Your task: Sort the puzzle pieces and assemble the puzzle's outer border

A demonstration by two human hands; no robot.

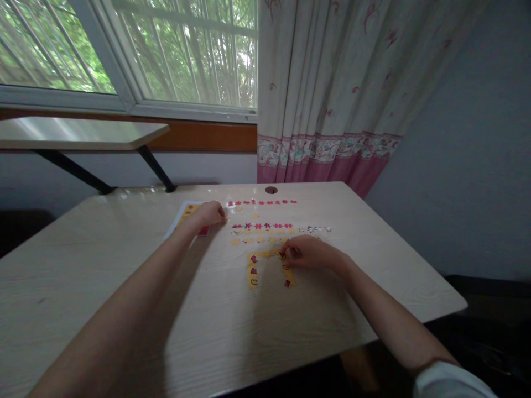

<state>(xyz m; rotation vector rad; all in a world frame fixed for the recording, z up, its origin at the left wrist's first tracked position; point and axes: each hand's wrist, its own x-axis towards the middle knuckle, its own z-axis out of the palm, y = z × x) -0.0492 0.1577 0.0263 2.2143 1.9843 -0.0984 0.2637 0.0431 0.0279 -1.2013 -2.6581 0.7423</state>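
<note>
A partly joined jigsaw puzzle (252,272) lies on the table, a yellow border with red and dark pictures along its top and two sides. At its upper right corner is my right hand (306,251), its fingers curled and pinched on a puzzle piece that they mostly cover. Farther off to the left, my left hand (212,212) is closed with thumb and fingertips together low over the tabletop. Whatever it holds is too small to make out. Beside it lies a printed picture sheet (188,210) in yellow and red, partly covered by my left wrist.
Loose red pieces (265,202) form a row at the back. Nearer are more red pieces (265,225), yellow pieces (260,240) and pale pieces (315,228). A raised shelf (83,132) stands at the left rear of the table (199,331). Behind hang a curtain (323,83) and a window.
</note>
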